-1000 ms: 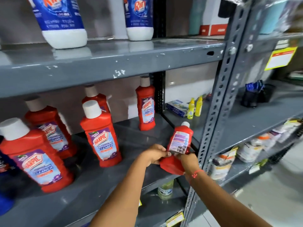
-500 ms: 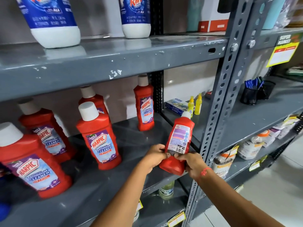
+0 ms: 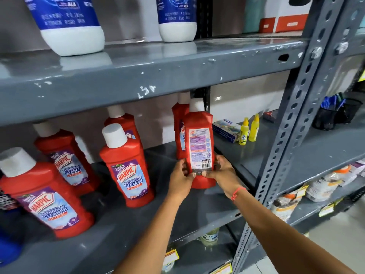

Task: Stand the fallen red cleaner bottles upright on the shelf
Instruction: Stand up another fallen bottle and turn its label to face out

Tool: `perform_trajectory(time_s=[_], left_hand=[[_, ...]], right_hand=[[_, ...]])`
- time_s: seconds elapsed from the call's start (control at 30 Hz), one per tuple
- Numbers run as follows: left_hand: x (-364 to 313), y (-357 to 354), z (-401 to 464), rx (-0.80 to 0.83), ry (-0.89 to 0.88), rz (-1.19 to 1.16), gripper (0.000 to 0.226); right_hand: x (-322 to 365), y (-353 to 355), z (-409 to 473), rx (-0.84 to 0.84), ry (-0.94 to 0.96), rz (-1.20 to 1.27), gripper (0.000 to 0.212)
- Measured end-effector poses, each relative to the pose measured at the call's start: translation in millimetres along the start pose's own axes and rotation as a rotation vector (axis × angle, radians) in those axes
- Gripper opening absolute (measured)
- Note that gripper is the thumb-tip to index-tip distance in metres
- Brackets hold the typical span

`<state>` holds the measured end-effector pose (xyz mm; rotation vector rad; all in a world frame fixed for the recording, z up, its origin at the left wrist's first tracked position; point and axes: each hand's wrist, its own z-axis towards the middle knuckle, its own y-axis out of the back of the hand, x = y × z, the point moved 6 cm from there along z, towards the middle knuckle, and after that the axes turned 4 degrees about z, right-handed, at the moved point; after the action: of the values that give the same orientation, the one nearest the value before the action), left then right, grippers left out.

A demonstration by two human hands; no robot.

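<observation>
Head view: both hands, left hand (image 3: 180, 177) and right hand (image 3: 222, 173), have fingers clamped on a red cleaner bottle (image 3: 199, 143), upright on the grey metal shelf (image 3: 197, 202), back label facing out, other red bottles (image 3: 126, 167) standing alongside.

Both bare forearms reach up from 6 o'clock, converging toward the centre. The left hand (image 3: 180, 177) curls its grip inward from 9 o'clock, thumb pressed across the front. The right hand (image 3: 222, 172) mirrors it from 3 o'clock, thumb tip nearly meeting the left one. A red thread band (image 3: 238, 192) circles the right wrist
</observation>
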<state>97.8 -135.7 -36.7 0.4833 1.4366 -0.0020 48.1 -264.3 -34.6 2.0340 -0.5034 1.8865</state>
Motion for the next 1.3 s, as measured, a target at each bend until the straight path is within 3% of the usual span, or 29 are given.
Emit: perform_trajectory(time_s=[0.2, 0.47, 0.6, 0.7, 0.8, 0.87, 1.0, 1.13, 1.23, 1.3], left_hand=[[9.8, 3.0, 6.4, -0.105, -0.051, 0.111, 0.043], [9.9, 1.3, 9.7, -0.081, -0.078, 0.159, 0.042], [9.0, 6.5, 13.6, -0.026, -0.075, 0.126, 0.037], [9.4, 11.2, 14.5, 0.029, -0.031, 0.052, 0.021], [9.1, 17.1, 13.6, 0.048, -0.025, 0.037, 0.029], [9.1, 16.8, 13.1, 0.054, -0.013, 0.049, 0.029], [8.1, 14.6, 17.1, 0.013, -0.023, 0.056, 0.023], [4.7, 14.4, 18.8, 0.011, -0.068, 0.097, 0.006], [8.7, 17.8, 21.2, 0.041, 0.005, 0.017, 0.024], [10.5, 13.0, 20.4, 0.161, 0.046, -0.073, 0.047]], right_hand=[[2.7, -5.8, 16.3, 0.057, 0.055, -0.247, 0.059], [-11.7, -3.6, 24.9, 0.052, 0.039, -0.17, 0.065], [-15.6, -2.3, 25.0, -0.029, 0.044, -0.153, 0.056], [-23.7, -1.1, 25.1, -0.136, 0.067, -0.158, 0.044], [-23.4, -3.3, 16.2, -0.218, 0.117, -0.16, 0.037], [-19.3, -9.0, 9.5, -0.179, 0.13, -0.189, 0.042], [-15.2, -27.2, 0.9, 0.065, 0.07, -0.258, 0.057], [-14.6, -25.1, 3.6, 0.032, 0.01, -0.193, 0.059], [-13.0, -24.4, 15.0, 0.101, -0.04, -0.159, 0.059], [-10.9, -22.0, 19.7, 0.154, -0.057, -0.109, 0.055]])
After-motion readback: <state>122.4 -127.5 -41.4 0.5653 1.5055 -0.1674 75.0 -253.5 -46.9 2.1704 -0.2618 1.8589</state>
